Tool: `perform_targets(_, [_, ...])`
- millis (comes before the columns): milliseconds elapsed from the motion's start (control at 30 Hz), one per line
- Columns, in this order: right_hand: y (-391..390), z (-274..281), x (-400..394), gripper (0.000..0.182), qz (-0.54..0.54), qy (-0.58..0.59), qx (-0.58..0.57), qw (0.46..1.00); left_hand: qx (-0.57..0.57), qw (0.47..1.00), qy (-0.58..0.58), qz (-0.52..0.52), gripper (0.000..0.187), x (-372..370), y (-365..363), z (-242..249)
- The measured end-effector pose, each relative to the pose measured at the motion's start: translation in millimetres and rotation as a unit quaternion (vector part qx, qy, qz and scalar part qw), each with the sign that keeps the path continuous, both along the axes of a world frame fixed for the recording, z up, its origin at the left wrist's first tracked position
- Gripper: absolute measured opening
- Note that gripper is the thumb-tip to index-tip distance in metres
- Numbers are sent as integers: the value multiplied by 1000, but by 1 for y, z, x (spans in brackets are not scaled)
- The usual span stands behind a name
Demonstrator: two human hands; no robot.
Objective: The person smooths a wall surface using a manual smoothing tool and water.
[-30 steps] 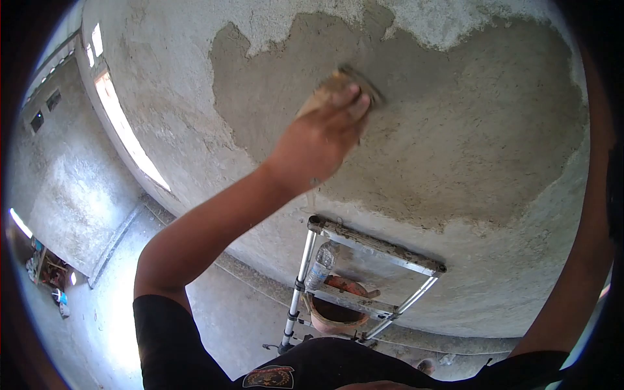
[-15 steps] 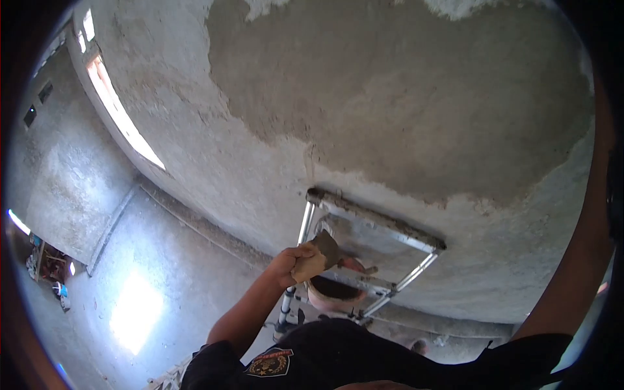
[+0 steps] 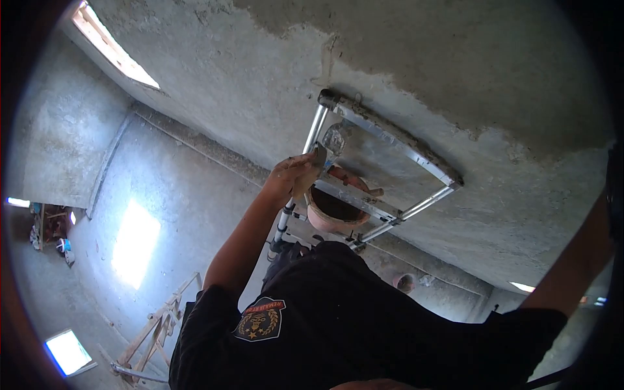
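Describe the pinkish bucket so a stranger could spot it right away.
Start at the silver ladder by the wall, its top rung smeared with grey. Look to the next rung down: the round bucket shows partly behind it, near the left hand. It's pinkish with a dark mouth, and looks larger than the round container to its lower right.

Glare bleaches a floor patch (image 3: 136,244), corners vignetted black.

A ladder rung (image 3: 372,205) partly blocks the bucket (image 3: 325,221).
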State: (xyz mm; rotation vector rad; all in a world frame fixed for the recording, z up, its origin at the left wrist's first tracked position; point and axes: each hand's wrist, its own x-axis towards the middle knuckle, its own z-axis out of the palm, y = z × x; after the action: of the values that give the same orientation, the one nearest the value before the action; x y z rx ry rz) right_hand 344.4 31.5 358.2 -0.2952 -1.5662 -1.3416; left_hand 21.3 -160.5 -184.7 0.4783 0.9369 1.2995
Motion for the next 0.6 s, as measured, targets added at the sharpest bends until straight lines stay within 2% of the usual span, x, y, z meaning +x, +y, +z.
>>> perform_targets(33, [-12, -34, -4, 45, 37, -28, -53, 998, -7, 1000, -4, 3, 33, 0, -1, -2])
perform_targets(100, [-34, -121, -15, 44, 125, -72, -225, 964, 97, 966, -237, -44, 39, 0, -11, -8])
perform_targets(133, [-46, -168, -21, 44, 163, -85, -342, 922, 95, 955, -282, -13, 39, 1, -17, -25])
perform_targets(167, [-63, -229, -29, 44, 204, -87, -481, 848, 92, 955, -283, -9, 39, 4, -22, -26])
perform_targets(233, [-97, -347, -59, 44, 259, -57, -722, 639, 115, 944, -305, 46, 34, 11, -23, -22])
perform_targets(267, [-113, -389, -77, 48, 272, -8, -803, 531, 133, 943, -302, 49, 32, 13, -22, -17])
perform_targets(300, [-125, -430, -90, 54, 312, 101, -875, 355, 127, 944, -301, 56, 32, 14, -20, -18])
perform_targets(367, [-144, -490, -109, 54, 354, 129, -889, 261, 125, 961, -240, 59, 31, 21, -18, -25])
perform_targets(400, [-156, -496, -119, 54, 350, 134, -893, 250, 87, 969, -213, 92, 30, 32, -17, -2])
perform_targets(433, [-167, -499, -128, 49, 348, 168, -891, 239, 76, 970, -213, 91, 30, 37, -16, 0])
perform_targets(500, [-175, -509, -129, 45, 336, 213, -890, 221, 56, 985, -140, 87, 27, 47, -15, -5])
perform_targets(533, [-173, -517, -128, 39, 340, 261, -870, 245, 63, 991, -80, 91, 35, 45, -16, -25])
perform_targets(567, [-172, -524, -126, 33, 341, 308, -847, 269, 50, 991, -84, 86, 35, 35, -12, -32])
perform_targets(600, [-170, -529, -116, 23, 274, 281, -851, 348, 93, 983, 102, 120, 43, 22, -5, -39])
